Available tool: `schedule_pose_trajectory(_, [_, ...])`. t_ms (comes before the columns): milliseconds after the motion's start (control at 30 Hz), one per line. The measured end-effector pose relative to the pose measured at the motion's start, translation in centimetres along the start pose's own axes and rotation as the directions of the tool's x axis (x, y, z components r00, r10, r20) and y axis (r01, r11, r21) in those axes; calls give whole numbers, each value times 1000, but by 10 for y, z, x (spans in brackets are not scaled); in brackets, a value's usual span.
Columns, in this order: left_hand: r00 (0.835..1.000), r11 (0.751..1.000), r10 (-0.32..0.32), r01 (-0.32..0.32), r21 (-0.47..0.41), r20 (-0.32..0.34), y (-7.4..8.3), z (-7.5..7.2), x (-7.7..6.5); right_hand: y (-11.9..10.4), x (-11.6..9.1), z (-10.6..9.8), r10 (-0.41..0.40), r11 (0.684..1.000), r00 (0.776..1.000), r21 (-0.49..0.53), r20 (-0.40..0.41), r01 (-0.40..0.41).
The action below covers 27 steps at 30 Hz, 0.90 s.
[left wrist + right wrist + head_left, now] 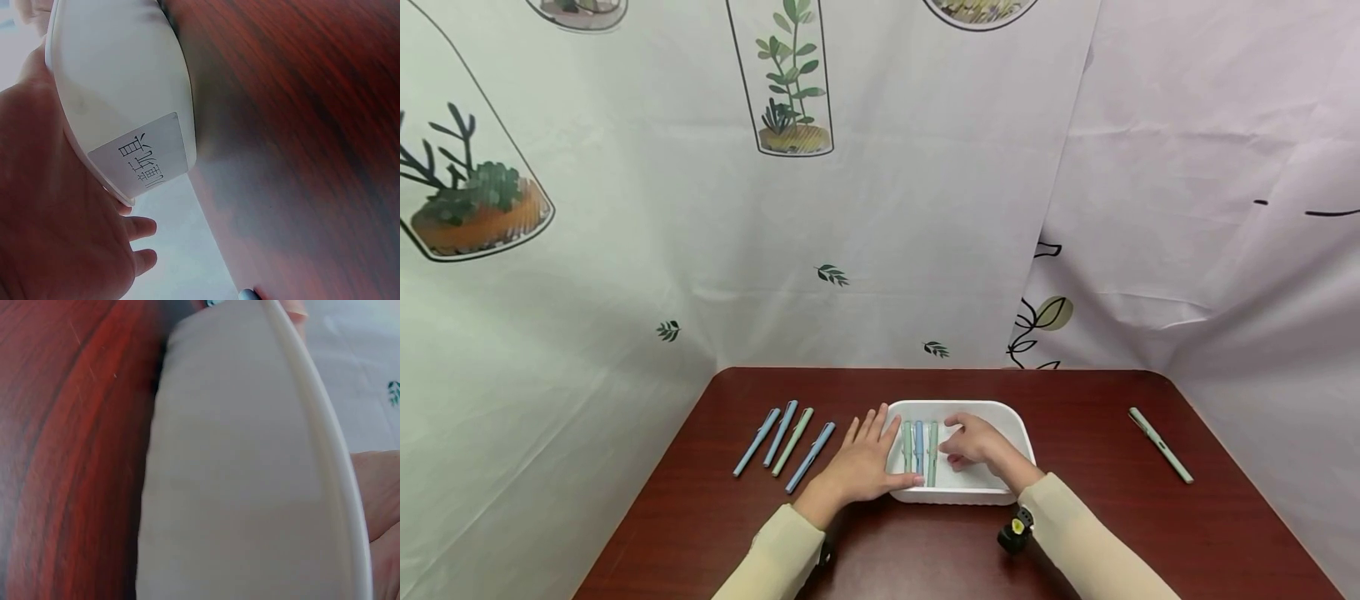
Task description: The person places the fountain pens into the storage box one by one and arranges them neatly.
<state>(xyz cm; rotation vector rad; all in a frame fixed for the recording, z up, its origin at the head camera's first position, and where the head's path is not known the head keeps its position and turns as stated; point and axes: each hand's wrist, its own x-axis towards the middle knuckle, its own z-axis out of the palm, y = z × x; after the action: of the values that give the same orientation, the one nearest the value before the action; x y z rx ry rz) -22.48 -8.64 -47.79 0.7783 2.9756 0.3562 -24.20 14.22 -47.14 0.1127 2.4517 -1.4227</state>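
A white tray (955,497) stands on the table with a green pen (907,446), a blue pen (919,447) and another green pen (932,457) lying side by side in its left half. My left hand (859,468) rests on the tray's left edge, fingers spread, with the thumb over the front rim near the pens. Inside the tray, my right hand (979,442) hovers just right of the second green pen, its fingers loosely bent and no object visible in them. Both wrist views mostly show the tray's outer wall (231,462); the right fingertips are largely hidden there.
Left of the tray lie several pens: a blue pen (756,442), another blue pen (780,434), a green pen (792,443) and a blue pen (810,457). A lone green pen (1161,446) lies far right. Printed cloth (880,217) hangs behind the dark red table (1090,433).
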Motion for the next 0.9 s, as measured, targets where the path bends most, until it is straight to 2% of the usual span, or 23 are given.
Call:
schedule_pose_trajectory(267, [1000,1000,3,-3,2,-6,-1,1,2,0,-10,-25,-46,998,999,35,-7,46])
schedule_pose_trajectory(500, [1000,1000,6,-6,-4,-7,-1,0,2,-4,-21,-47,-80,995,995,56,-52,83])
schedule_pose_trajectory(900, [1000,1000,16,-16,-18,-2,-2,-1,-1,-3,-38,-75,-111,994,986,-14,-120,110])
